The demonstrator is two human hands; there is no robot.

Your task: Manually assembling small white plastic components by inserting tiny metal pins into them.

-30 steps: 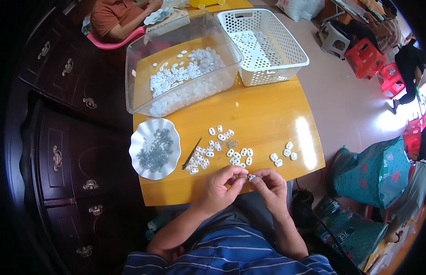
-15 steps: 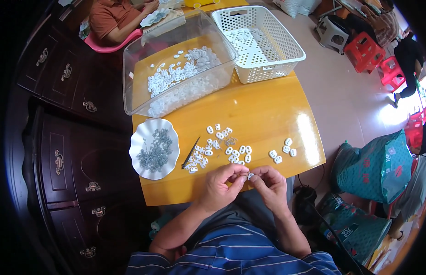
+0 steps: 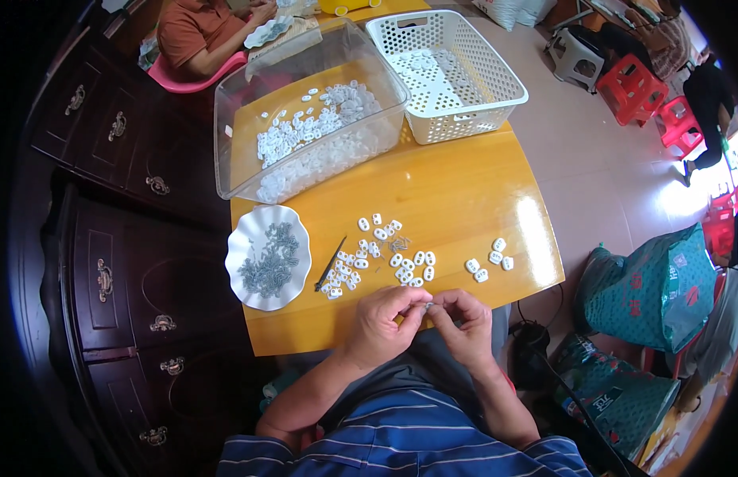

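My left hand (image 3: pixel 382 319) and my right hand (image 3: pixel 466 321) meet at the near edge of the yellow table (image 3: pixel 456 191), fingertips pinched together on one small white plastic piece (image 3: pixel 427 304). Just beyond them lies a scatter of small white plastic pieces (image 3: pixel 378 256), with a smaller group (image 3: pixel 489 264) to the right. A thin dark tool (image 3: pixel 331 265) lies left of the scatter. A white scalloped dish (image 3: pixel 240 245) holding small grey metal springs stands at the table's left.
A clear plastic bin (image 3: pixel 305 119) of white pieces and a white perforated basket (image 3: pixel 448 67) stand at the far side. Dark wooden drawers (image 3: pixel 114 238) are to the left. Another person in orange (image 3: pixel 195 32) sits beyond. Green bags (image 3: pixel 651 286) and red stools (image 3: pixel 635 87) are on the right.
Both hands have stayed together at the table's edge, with small finger movements on the white piece; it is now more hidden between the fingertips.
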